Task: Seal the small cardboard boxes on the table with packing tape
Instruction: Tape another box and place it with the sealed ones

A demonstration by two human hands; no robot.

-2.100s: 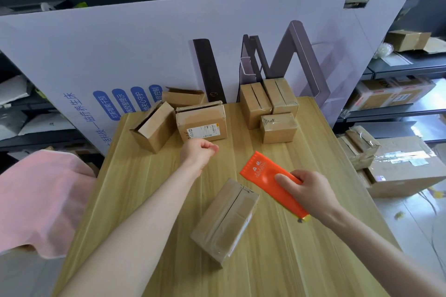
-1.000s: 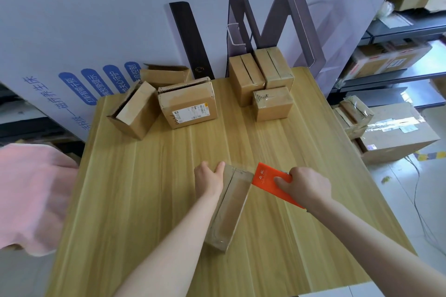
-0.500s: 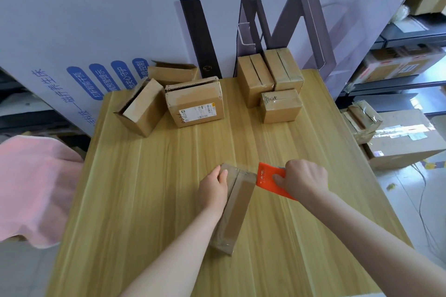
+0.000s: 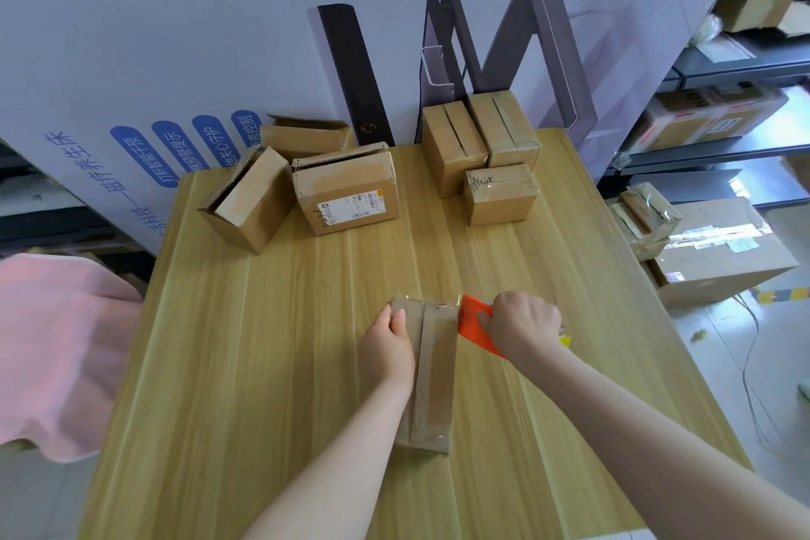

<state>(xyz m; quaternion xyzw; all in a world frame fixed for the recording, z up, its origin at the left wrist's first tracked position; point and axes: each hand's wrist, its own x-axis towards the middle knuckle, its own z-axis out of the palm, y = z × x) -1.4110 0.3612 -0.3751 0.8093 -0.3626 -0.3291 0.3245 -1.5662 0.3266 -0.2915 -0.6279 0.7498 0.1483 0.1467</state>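
Grip of left hand [image 4: 388, 346] tight on box [image 4: 434, 386], of right hand [image 4: 524, 322] tight on orange tape dispenser [image 4: 471, 320].

The left hand [image 4: 389, 342] lies palm down against the left side of a small box [image 4: 435, 381]. Its thumb is laid on the box's top near the far corner and its fingers curl down over the left edge, holding it. The left forearm [image 4: 333, 465] runs bare and straight back from that hand toward the body. Just to the right, across the box, the right hand [image 4: 524, 322] is fisted knuckles-up round an orange tape dispenser [image 4: 471, 320], whose tip meets the box's far right corner. The right forearm [image 4: 657, 430], also bare, slants away to the near right, wrist nearly straight.
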